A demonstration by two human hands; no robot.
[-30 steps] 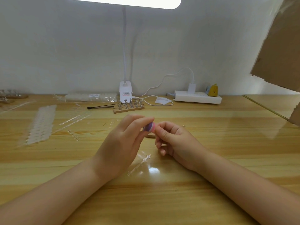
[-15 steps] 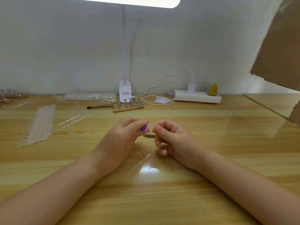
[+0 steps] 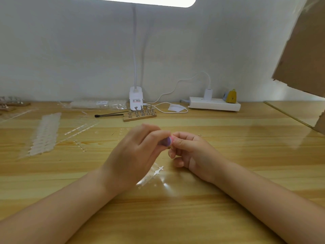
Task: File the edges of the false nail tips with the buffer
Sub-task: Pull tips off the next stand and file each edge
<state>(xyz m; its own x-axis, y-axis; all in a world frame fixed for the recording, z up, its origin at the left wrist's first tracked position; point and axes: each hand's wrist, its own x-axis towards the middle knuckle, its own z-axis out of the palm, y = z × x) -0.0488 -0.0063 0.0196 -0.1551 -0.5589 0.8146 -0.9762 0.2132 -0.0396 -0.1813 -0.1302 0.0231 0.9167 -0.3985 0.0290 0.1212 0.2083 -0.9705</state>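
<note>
My left hand point(image 3: 133, 155) grips a small purple and pink buffer point(image 3: 167, 140) between thumb and fingers, its end sticking out toward the right. My right hand point(image 3: 190, 152) meets it at the table's middle, fingertips pinched against the buffer's end. What the right fingers pinch is too small and hidden to make out; it may be a clear nail tip. A clear empty nail-tip strip point(image 3: 153, 175) lies on the wooden table point(image 3: 246, 155) just below both hands.
Rows of clear nail tips point(image 3: 44, 134) and loose clear strips point(image 3: 79, 131) lie at the left. A wooden stand with metal holders point(image 3: 139, 114), a black brush point(image 3: 109, 115), the lamp base point(image 3: 135, 98), a power strip point(image 3: 214, 103) and bagged tips point(image 3: 98, 103) line the back. Cardboard point(image 3: 302, 50) hangs at upper right.
The buffer in my left hand drew back to the left and down, then came back up against my right fingertips. My right hand stayed nearly still.
</note>
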